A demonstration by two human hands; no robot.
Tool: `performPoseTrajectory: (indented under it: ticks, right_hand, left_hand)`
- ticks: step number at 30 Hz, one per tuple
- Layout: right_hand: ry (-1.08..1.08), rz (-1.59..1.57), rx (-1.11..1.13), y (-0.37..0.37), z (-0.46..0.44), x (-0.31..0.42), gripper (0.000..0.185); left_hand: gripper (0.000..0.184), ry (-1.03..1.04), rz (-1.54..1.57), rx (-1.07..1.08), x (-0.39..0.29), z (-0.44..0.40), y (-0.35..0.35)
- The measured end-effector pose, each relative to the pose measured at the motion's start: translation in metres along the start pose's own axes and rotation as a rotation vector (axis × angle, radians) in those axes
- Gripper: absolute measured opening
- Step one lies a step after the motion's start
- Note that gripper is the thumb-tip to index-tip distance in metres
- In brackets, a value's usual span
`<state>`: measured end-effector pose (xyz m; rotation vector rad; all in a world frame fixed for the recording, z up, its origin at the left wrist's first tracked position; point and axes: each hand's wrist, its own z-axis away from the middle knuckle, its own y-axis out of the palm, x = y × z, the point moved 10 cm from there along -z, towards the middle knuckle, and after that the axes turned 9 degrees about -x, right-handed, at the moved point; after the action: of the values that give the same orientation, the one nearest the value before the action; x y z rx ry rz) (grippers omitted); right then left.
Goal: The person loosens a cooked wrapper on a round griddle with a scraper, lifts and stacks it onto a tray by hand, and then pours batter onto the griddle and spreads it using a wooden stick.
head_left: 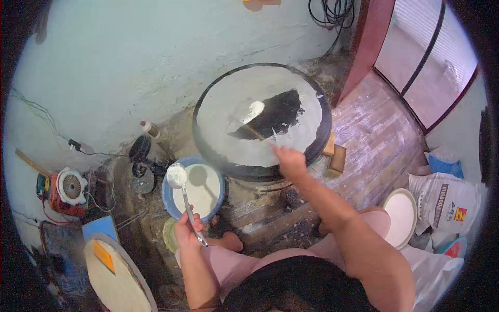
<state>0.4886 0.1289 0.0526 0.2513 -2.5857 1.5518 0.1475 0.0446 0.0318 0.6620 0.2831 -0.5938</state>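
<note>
A round black griddle (327, 125) is largely covered by a pale, thin layer, with a dark bare patch and a white lump (254, 111) near its middle. Over the griddle's lower right, my right hand (291, 162) is closed around a thin wooden stick (257, 132) that reaches to the dark patch. My left hand (189, 232) grips the handle of a metal ladle (177, 177) holding white batter. The ladle is above a blue bucket (222, 190) of creamy white liquid. The far end of the stick is blurred.
Beside my left side stands a round pale board (117, 281) with an orange scraper (103, 256). A small blower (71, 185) and cables are at the left. On the right are a white tub (400, 216), printed bags (452, 205) and wooden blocks (337, 159) by the griddle.
</note>
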Motion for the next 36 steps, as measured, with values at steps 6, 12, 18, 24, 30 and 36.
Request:
performPoseTrajectory:
  ticks: [6, 12, 18, 24, 30, 36]
  right_hand:
    - [0.411, 0.005, 0.056, -0.011, -0.017, -0.066, 0.039]
    - [0.271, 0.175, 0.023, -0.021, -0.013, -0.06, 0.035]
    - [0.531, 0.02, -0.052, -0.024, 0.005, -0.084, 0.035]
    - [0.357, 0.225, 0.01, -0.019, -0.001, -0.088, 0.028]
    - [0.532, 0.172, 0.029, -0.052, 0.01, -0.127, 0.033]
    - [0.5, -0.345, -0.284, -0.02, 0.025, -0.166, 0.028]
  left_hand:
    - [0.021, 0.009, 0.035, -0.051, 0.0, 0.003, 0.0]
    - [0.021, -0.029, 0.054, 0.018, 0.002, 0.001, 0.0]
    - [0.021, -0.034, 0.018, 0.026, 0.003, -0.007, -0.002]
    - [0.022, -0.03, 0.026, 0.034, 0.004, 0.002, 0.006]
    - [0.022, -0.019, 0.018, 0.005, 0.003, -0.004, -0.002]
    - [0.023, -0.036, 0.034, 0.021, 0.005, -0.001, 0.002]
